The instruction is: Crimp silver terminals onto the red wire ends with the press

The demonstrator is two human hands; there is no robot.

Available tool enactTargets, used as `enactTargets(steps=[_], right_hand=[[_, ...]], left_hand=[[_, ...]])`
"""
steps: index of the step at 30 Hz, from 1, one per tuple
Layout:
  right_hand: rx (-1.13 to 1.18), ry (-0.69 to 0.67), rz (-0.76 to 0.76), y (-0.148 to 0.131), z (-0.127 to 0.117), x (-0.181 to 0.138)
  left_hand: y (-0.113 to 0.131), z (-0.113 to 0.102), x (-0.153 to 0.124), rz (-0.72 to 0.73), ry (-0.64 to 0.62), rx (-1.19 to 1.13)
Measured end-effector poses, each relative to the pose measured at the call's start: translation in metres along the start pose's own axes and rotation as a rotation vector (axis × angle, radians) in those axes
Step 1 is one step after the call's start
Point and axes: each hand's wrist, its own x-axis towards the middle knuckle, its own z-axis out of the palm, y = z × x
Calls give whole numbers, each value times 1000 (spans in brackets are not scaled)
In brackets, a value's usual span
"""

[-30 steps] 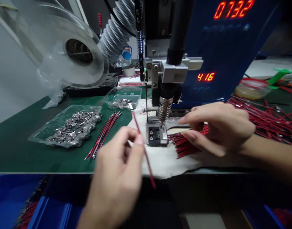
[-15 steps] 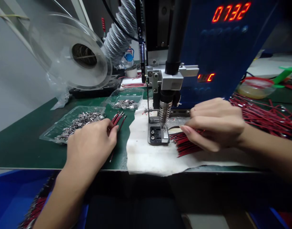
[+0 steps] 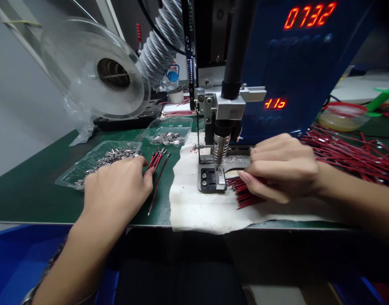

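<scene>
My left hand lies palm down on the green mat, fingers stretched toward a small bundle of red and black wires. One loose wire lies just right of its fingertips, apart from them. My right hand is curled over the pile of short red wires on the white cloth, thumb and fingers pinched on some of them. Between the hands stands the machine head over a small metal fixture.
Two clear trays of metal terminals sit left of the machine, one near and one farther back. A clear reel hangs at the back left. Long red wires spread at right. Blue bins sit below the table edge.
My left hand carried a red wire from the centre to the left and laid it beside the small bundle. My right hand closed more tightly on the red wire pile.
</scene>
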Motion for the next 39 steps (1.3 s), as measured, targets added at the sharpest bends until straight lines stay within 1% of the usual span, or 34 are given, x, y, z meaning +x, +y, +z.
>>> enactTargets(steps=[2, 4, 6, 8, 10, 11, 16, 19, 23, 26, 33, 39], right_hand=[[3, -2, 0, 0, 1, 0], [5, -6, 0, 1, 2, -1], [6, -10, 0, 2, 2, -1], [5, -11, 3, 2, 3, -2], [3, -14, 1, 1, 2, -2], [1, -16, -1, 1, 2, -2], [1, -19, 0, 0, 3, -3], [8, -19, -3, 0, 4, -4], [10, -21, -7, 1, 5, -4], [7, -25, -3, 0, 5, -4], [11, -28, -12, 0, 5, -3], [-7, -34, -22, 0, 3, -1]], left_hand=[[-1, 3, 0, -3, 57, -7], [0, 8, 3, 14, 78, -10], [2, 12, 7, 14, 61, 9], [4, 14, 10, -33, 44, 54], [4, 12, 10, -86, 37, 93], [4, 10, 9, -85, 32, 96], [-1, 2, 2, 39, 12, 59], [-3, 7, 4, 17, 37, 13], [-2, 15, 10, 30, 56, -61], [0, 16, 12, 40, 42, -58], [4, 8, 19, 120, -81, 13], [0, 8, 18, 107, -77, 38]])
